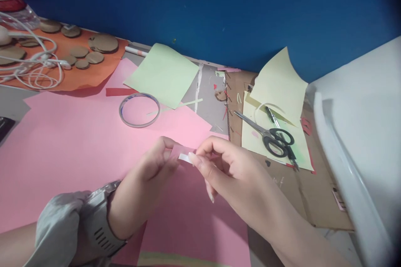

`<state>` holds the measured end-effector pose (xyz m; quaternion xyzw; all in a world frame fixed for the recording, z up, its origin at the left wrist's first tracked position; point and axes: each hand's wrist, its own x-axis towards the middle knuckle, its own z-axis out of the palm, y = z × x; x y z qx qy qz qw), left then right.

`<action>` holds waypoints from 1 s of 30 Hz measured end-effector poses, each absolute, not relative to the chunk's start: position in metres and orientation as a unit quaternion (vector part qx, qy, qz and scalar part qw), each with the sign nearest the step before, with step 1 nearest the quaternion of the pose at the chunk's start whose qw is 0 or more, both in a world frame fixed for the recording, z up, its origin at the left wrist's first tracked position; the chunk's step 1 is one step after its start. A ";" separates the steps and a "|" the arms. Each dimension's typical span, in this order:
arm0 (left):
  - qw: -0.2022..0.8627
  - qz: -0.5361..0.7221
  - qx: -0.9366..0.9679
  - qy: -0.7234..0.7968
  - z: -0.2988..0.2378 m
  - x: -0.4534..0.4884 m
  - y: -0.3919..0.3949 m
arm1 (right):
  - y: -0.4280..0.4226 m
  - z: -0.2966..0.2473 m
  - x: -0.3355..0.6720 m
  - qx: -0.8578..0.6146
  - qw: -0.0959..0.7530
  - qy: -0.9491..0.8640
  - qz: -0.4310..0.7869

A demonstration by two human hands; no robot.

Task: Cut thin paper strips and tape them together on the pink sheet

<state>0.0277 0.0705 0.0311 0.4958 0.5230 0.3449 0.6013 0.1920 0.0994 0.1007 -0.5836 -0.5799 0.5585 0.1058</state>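
Between my two hands is a small piece of pink paper (177, 150) with a short white strip (184, 158) on it. My left hand (156, 160) pinches the pink piece at its left side. Thumb and fingertips of my right hand (224, 164) close on the right end of the white strip. Both hands are above large sheets of pink paper (78, 146). Just beyond them lies a roll of tape (139, 110), flat on the pink sheet. To the right, scissors (266, 133) rest on pale yellow paper, handles toward me.
Light green paper (164, 75) lies at the back, near a red strip (120, 91). At the left, cardboard discs (103, 43) and a tangled white cable (44, 62) sit on orange paper. A pen (273, 117) is beside the scissors, on cardboard. A blue panel (200, 12) stands behind.
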 end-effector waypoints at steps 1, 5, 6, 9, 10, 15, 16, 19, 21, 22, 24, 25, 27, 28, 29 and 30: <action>0.601 0.347 0.496 0.522 0.032 0.028 0.071 | 0.099 0.101 0.191 -0.580 0.107 -0.575 0.567; 0.602 0.346 0.515 0.503 0.038 0.029 0.076 | 0.097 0.097 0.188 -0.575 0.115 -0.576 0.569; 0.605 0.346 0.518 0.496 0.040 0.030 0.077 | 0.097 0.096 0.187 -0.576 0.121 -0.588 0.555; 0.604 0.359 0.522 0.484 0.041 0.031 0.075 | 0.097 0.094 0.188 -0.576 0.145 -0.629 0.501; 0.597 0.365 0.519 0.490 0.040 0.030 0.073 | 0.097 0.094 0.189 -0.576 0.148 -0.636 0.492; 0.599 0.369 0.497 0.508 0.037 0.028 0.065 | 0.100 0.101 0.189 -0.582 0.120 -0.633 0.496; 0.603 0.366 0.501 0.502 0.037 0.028 0.065 | 0.101 0.102 0.189 -0.582 0.118 -0.634 0.495; 0.606 0.356 0.520 0.485 0.038 0.028 0.068 | 0.101 0.103 0.191 -0.575 0.117 -0.638 0.498; 0.609 0.359 0.537 0.461 0.040 0.029 0.070 | 0.100 0.101 0.192 -0.571 0.125 -0.643 0.495; 0.609 0.362 0.546 0.447 0.040 0.029 0.071 | 0.099 0.099 0.192 -0.570 0.130 -0.646 0.491; 0.606 0.367 0.562 0.426 0.040 0.030 0.073 | 0.097 0.095 0.193 -0.568 0.143 -0.653 0.481; 0.604 0.368 0.567 0.423 0.040 0.030 0.073 | 0.096 0.093 0.193 -0.568 0.149 -0.654 0.476; 0.599 0.365 0.569 0.429 0.040 0.029 0.073 | 0.095 0.091 0.193 -0.572 0.155 -0.655 0.469; 0.598 0.364 0.568 0.432 0.039 0.029 0.072 | 0.095 0.091 0.193 -0.575 0.157 -0.654 0.466; 0.596 0.365 0.566 0.436 0.040 0.029 0.072 | 0.095 0.091 0.193 -0.576 0.157 -0.655 0.463; 0.594 0.366 0.563 0.443 0.040 0.029 0.071 | 0.095 0.091 0.193 -0.577 0.158 -0.656 0.460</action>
